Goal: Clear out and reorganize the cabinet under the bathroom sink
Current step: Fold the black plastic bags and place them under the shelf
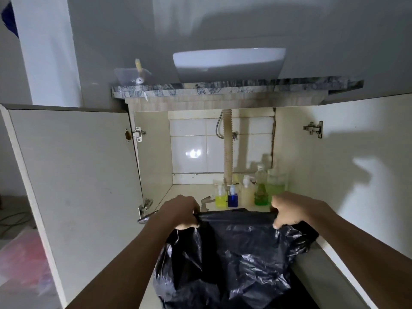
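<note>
A home bathroom: a white basin (229, 63) sits on a stone counter (223, 89), with an open cabinet (73, 166), drain pipe (227, 148) and tiled wall (194, 148) below.

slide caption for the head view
Both hands hold a black bag open before bottles in the cabinet.

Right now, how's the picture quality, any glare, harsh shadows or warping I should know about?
Head view: a bright glare spot sits on the white tiles at the cabinet back; the hands throw a hard shadow on the right door; the wide lens bows the doors outward; the counter and basin look soft and dim; the black bag shows sheen.
</note>
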Motion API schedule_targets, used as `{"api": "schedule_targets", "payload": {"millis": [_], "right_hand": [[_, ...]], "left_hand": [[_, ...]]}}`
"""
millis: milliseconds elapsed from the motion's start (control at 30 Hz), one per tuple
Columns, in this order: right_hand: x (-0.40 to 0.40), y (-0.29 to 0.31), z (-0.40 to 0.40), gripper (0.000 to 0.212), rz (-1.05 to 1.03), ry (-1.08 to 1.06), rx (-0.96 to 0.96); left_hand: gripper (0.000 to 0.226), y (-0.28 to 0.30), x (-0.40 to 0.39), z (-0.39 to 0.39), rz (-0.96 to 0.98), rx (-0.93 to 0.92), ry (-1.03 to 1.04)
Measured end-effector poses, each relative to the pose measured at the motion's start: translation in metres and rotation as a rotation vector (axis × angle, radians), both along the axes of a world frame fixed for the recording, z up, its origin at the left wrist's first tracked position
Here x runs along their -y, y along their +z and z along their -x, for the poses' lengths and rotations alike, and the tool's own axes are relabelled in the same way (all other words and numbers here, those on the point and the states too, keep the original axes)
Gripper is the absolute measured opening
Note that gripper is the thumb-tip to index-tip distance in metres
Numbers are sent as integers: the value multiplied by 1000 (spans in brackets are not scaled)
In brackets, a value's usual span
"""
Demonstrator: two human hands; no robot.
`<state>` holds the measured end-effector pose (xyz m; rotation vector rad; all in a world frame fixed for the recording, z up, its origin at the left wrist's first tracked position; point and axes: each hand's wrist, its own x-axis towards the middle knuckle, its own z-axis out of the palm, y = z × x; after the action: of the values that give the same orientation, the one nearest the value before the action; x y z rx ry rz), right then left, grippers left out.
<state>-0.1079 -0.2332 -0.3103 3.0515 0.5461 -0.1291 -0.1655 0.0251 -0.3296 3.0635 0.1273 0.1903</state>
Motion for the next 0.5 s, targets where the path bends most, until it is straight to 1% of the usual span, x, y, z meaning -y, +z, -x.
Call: {"api": "schedule_targets", "payload": {"millis": [67, 133, 200, 267, 333, 367, 400, 500], "right_hand": [[9, -4, -8, 45, 59, -43, -16], [18, -7, -21, 41, 112, -81, -8], [24, -10, -36, 30, 99, -95, 75], [26, -11, -49, 22, 15, -104, 285], [28, -10, -58, 22, -139, -115, 533], [29, -9, -60, 24, -205, -109, 620], [31, -9, -61, 27, -241, -99, 674], [44, -14, -56, 34, -313, -88, 746]], "left_hand": [[33, -5, 4, -8, 1, -147, -20], [36, -12, 10, -20, -21, -253, -5], [35, -16, 20, -35, -92, -262, 27], [32, -14, 32, -47, -212, -139, 83], [30, -7, 40, -59, -279, 53, 157], [29, -1, 43, -63, -293, 133, 188], [28, 5, 45, -66, -308, 199, 208], [22, 18, 49, -60, -361, 327, 233]]}}
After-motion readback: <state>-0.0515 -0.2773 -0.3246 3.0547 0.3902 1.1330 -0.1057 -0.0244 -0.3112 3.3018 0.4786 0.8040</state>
